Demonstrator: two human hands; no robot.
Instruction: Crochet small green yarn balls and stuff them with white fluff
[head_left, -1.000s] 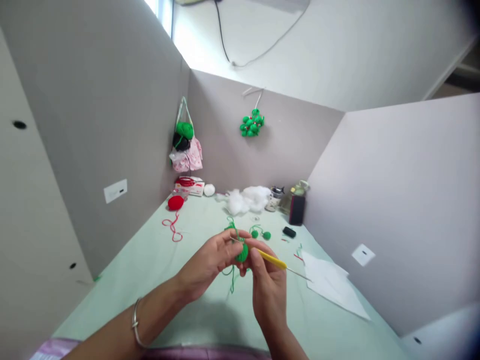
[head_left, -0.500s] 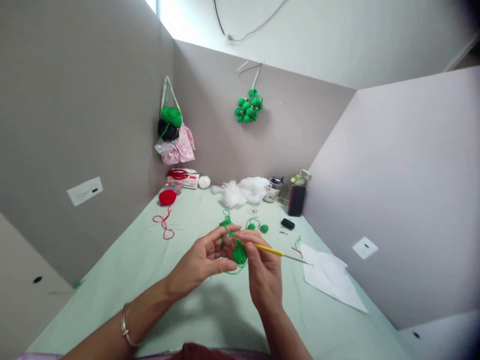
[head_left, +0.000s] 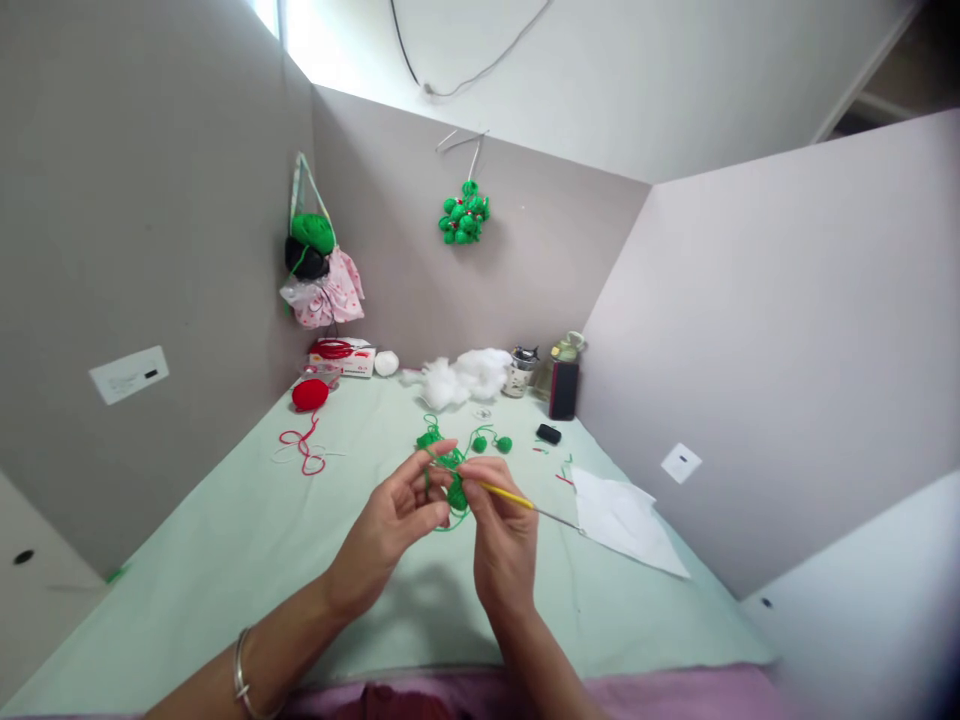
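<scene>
My right hand [head_left: 504, 530] is closed on a crochet hook with a yellow handle [head_left: 510, 495], its metal shaft sticking out to the right. My left hand [head_left: 386, 530] is closed on green yarn [head_left: 427, 478], with a strand over the raised index finger. Between the fingertips of both hands is a small green crocheted piece [head_left: 457, 492], partly hidden by the fingers. More green yarn [head_left: 429, 438] lies on the table just behind. Two small green balls [head_left: 504, 444] with yarn tails rest behind my right hand.
Red yarn [head_left: 310, 395] sits at the left, white stuffing [head_left: 465, 378] at the back. A cup [head_left: 520, 373], a bottle [head_left: 568, 347] and a dark upright box [head_left: 564, 390] stand back right. Nearer are a black case [head_left: 549, 434] and white paper [head_left: 626, 520]. Green balls [head_left: 464, 215] hang on the partition.
The whole view has shifted, so the surroundings appear further left. The green piece is now more covered by my right fingers, and both hands keep their hold.
</scene>
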